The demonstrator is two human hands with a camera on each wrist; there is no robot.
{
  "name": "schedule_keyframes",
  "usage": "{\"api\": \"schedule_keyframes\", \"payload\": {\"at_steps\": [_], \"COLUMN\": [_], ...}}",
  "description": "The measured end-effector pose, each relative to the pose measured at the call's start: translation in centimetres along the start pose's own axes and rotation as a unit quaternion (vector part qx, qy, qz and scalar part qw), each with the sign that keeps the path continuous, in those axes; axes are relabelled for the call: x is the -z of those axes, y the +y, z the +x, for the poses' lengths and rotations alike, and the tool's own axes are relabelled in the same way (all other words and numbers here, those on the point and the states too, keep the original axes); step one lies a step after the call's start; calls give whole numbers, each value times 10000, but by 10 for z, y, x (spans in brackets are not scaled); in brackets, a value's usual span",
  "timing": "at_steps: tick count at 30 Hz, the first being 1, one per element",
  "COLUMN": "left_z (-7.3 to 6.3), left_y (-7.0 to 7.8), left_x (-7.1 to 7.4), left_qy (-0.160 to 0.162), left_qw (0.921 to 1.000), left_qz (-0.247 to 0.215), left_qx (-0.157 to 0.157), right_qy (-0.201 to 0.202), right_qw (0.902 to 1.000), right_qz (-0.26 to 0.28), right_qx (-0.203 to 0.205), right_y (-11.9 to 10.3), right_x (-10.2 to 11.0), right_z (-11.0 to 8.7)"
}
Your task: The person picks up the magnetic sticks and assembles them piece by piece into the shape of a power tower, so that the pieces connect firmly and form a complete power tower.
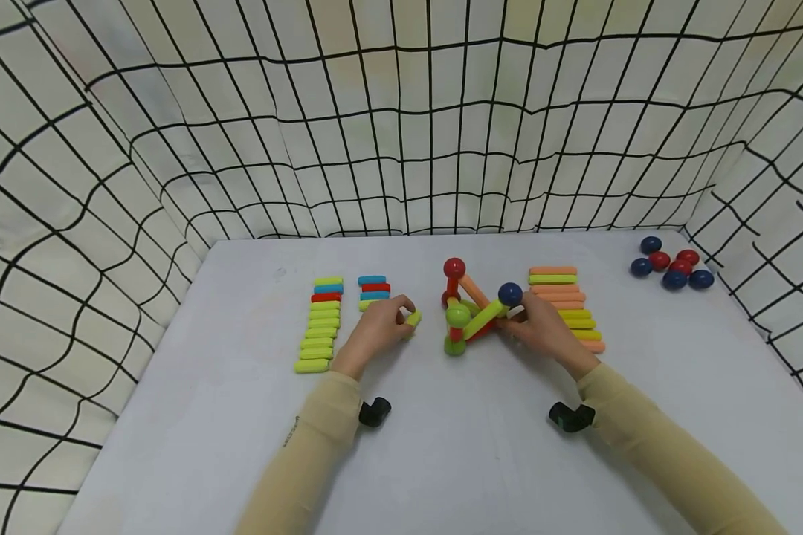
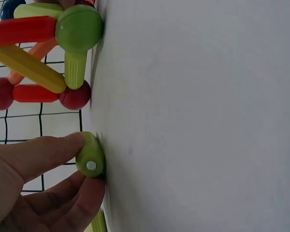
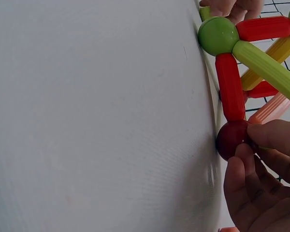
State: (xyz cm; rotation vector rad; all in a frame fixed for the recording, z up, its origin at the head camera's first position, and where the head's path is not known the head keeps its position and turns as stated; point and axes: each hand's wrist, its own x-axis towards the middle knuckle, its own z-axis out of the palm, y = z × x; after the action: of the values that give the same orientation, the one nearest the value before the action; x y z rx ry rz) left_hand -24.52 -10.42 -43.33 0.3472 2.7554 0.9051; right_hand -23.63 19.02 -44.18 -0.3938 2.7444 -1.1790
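Note:
My left hand (image 1: 378, 327) pinches a short green magnetic rod (image 2: 90, 154) between thumb and fingers, close over the table; a pale round tip shows at the rod's end. To its right stands a frame of coloured rods and balls, with a green ball (image 1: 458, 316) at the near top, a red ball (image 1: 454, 267) behind it and a blue ball (image 1: 510, 294) at the upper right. My right hand (image 1: 542, 323) grips a dark red ball (image 3: 232, 140) at the frame's lower right corner, joined to a red rod (image 3: 230, 87). In the head view that ball is hidden behind the fingers.
On the left lies a column of mostly green rods (image 1: 320, 323), beside a shorter column with a red rod (image 1: 376, 287). Orange and yellow rods (image 1: 578, 314) lie right of the frame. Loose blue and red balls (image 1: 673, 279) sit at the far right. Black netting (image 1: 401, 111) encloses the table.

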Motion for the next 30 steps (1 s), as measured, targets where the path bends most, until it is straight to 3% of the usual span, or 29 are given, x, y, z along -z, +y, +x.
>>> {"api": "schedule_keyframes", "payload": {"at_steps": [2,5,6,8,11,13,16,21,30], "left_z": [1,1,1,0,2,3,6,7,8], "left_y": [6,13,15,20,29,36,43,47,50], "left_x": [-1,1,2,5,8,9,8,3,-1], "left_qy": [-52,-85,-85,-84,-132,-172,-231,-165,11], "left_qw": [9998,9916,9831,9571,9209,9071,8964,8855,8992], "left_qz": [-191,-1276,-1814,-2878,-3879,-4189,-4402,-4599,-4329], "left_qx": [-3,171,224,328,345,378,462,633,631], "right_qy": [31,2,-18,-61,-85,-85,-82,-69,-38], "right_qw": [10000,10000,10000,9998,9995,9994,9994,9996,9998], "right_qz": [-5,25,33,56,60,58,79,78,51], "right_qx": [8,-49,-90,-175,-303,-328,-328,-269,-199], "right_y": [0,0,0,-1,-1,-1,-1,1,0], "right_x": [0,0,-1,-1,-1,-1,-2,-3,-2], "right_z": [0,0,0,0,1,0,0,0,1]}}
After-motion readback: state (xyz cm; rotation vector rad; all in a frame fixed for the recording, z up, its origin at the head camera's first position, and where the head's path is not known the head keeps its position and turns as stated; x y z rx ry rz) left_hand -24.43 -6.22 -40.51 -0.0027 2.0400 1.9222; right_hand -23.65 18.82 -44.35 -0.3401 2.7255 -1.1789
